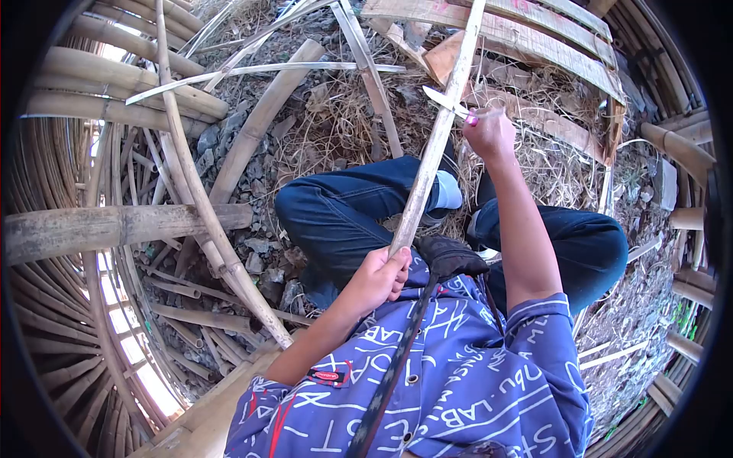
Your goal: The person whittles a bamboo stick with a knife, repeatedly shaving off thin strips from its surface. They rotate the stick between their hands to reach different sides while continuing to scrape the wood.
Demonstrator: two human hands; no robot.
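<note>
Head view, left hand (382,278) gripping stick (429,168), right hand (489,136) holding knife (435,96)

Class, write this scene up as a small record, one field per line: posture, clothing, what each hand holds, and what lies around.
Posture: seated on the ground, knees bent outward
Clothing: blue shirt with white lettering; jeans
Left hand: grips the near end of a long bamboo strip
Right hand: holds a knife
Blade position: crosswise at the strip, well beyond the left hand
Ground: dry straw and stones
Left side: bamboo poles
Ahead, to the right: wooden slats
</note>
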